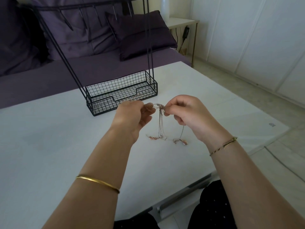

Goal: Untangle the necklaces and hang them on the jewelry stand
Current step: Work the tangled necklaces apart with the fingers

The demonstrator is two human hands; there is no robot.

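A tangle of thin silver and rose-gold necklaces (pixel 160 124) hangs between my two hands above the white table (pixel 49 138). My left hand (pixel 132 118) pinches the knot's left side. On the right side of the knot, my right hand (pixel 188 116) pinches it with curled fingers. Chains drop down from the knot, and their pendant ends (pixel 179 141) lie on the table. The black wire jewelry stand (pixel 122 95) stands just behind my hands, its basket base on the table and its hook bar (pixel 79 7) high at the top left. No necklace hangs on the hooks.
A purple bed with dark pillows (pixel 142 35) lies behind the table. A small side table (pixel 183 23) stands at the back right, and white wall panels fill the right side. The table's right edge (pixel 247 159) runs diagonally near my right forearm. My lap shows below.
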